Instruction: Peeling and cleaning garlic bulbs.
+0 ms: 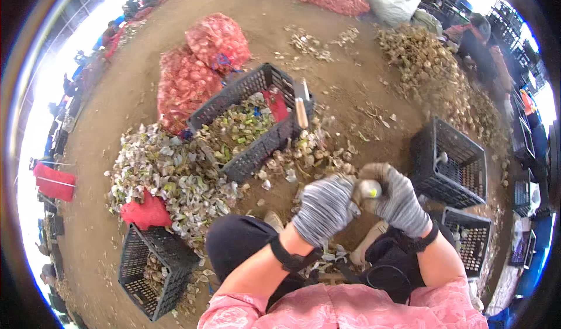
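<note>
A whitish garlic bulb [371, 189] with a yellow-green spot is between my two hands, above my lap. My right hand [401, 202], in a grey striped knit glove, has its fingers curled around the bulb. My left hand [325, 207], gloved alike, is curled close against the bulb's left side. Its fingertips are hidden, so whether it grips anything does not show. Beyond the hands, loose garlic bulbs [313, 151] lie on the dirt floor. A knife with a wooden handle [301, 113] rests on the rim of a black crate [250, 160] holding greenish trimmings.
Left of the crate spreads a heap of garlic peels [175, 175]; red mesh sacks [190, 83] stand behind it. Other black crates sit at lower left [153, 267] and right [456, 162]. A person [480, 50] is beside a large garlic pile [425, 70] at upper right.
</note>
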`<action>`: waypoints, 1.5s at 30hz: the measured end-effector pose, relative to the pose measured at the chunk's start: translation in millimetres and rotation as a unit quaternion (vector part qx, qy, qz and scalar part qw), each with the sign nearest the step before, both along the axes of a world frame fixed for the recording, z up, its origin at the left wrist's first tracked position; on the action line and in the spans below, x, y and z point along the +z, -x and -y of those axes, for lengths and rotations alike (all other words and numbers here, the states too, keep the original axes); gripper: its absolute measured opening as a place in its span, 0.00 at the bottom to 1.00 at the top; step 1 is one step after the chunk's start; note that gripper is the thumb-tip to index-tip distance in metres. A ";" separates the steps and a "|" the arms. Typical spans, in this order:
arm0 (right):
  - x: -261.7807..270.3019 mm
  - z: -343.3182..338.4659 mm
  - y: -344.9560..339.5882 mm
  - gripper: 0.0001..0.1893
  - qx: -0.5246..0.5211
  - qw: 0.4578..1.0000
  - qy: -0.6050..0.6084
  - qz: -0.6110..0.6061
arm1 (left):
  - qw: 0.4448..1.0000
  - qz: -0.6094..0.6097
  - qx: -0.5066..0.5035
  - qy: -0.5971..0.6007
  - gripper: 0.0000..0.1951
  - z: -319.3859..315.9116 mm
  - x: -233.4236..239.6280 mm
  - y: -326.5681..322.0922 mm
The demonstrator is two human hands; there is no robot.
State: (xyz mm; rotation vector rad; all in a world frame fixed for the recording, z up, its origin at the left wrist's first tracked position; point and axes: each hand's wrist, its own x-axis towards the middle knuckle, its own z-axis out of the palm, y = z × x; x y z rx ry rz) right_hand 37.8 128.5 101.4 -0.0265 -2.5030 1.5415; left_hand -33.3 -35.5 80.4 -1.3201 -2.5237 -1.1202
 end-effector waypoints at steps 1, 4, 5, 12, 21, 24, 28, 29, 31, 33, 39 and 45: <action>0.1 -0.9 2.1 0.24 -0.007 0.997 0.071 0.030 | 0.999 0.013 0.007 -0.050 0.08 -1.6 -1.7 2.6; 1.8 -9.4 1.8 0.21 0.008 0.964 0.248 0.098 | 0.969 0.180 -0.020 -0.166 0.06 -6.3 -8.9 2.1; 0.7 -10.1 2.9 0.21 0.012 0.941 0.320 0.105 | 0.965 0.202 -0.018 -0.164 0.05 -7.7 -11.2 0.3; 1.6 1.0 -0.8 0.20 -0.011 0.922 0.368 0.121 | 0.993 0.013 0.051 -0.108 0.07 -5.3 -9.6 9.9; 7.0 -11.8 -3.6 0.34 0.101 0.818 0.567 0.013 | 0.994 0.018 0.103 0.036 0.07 -1.6 -16.8 14.6; 8.1 -23.5 1.3 0.30 0.102 0.757 0.645 -0.024 | 0.988 0.097 0.040 0.111 0.06 -4.1 -19.7 11.2; -0.8 -52.9 2.7 0.22 0.101 0.690 0.717 -0.004 | 0.934 0.093 -0.101 0.330 0.06 -6.9 -26.6 3.1; -5.4 -67.3 -3.8 0.20 0.051 0.696 0.716 0.012 | 0.911 0.083 -0.145 0.377 0.06 -6.5 -30.0 -0.4; -18.8 -111.2 -15.1 0.22 -0.051 0.836 0.545 -0.041 | 0.869 0.106 -0.217 0.432 0.06 -2.8 -38.0 -8.4; -33.0 -171.7 -32.9 0.18 -0.097 0.829 0.550 0.009 | 0.890 0.043 -0.223 0.396 0.06 2.4 -45.3 -18.0; -74.1 -283.7 -133.4 0.20 -0.181 0.666 -0.420 0.590 | 0.857 0.054 -0.295 0.420 0.09 3.5 -41.0 -35.3; -138.4 -269.2 -54.9 0.24 -0.099 0.811 -0.391 0.423 | 0.877 0.090 -0.262 0.393 0.10 -7.7 -23.5 -29.6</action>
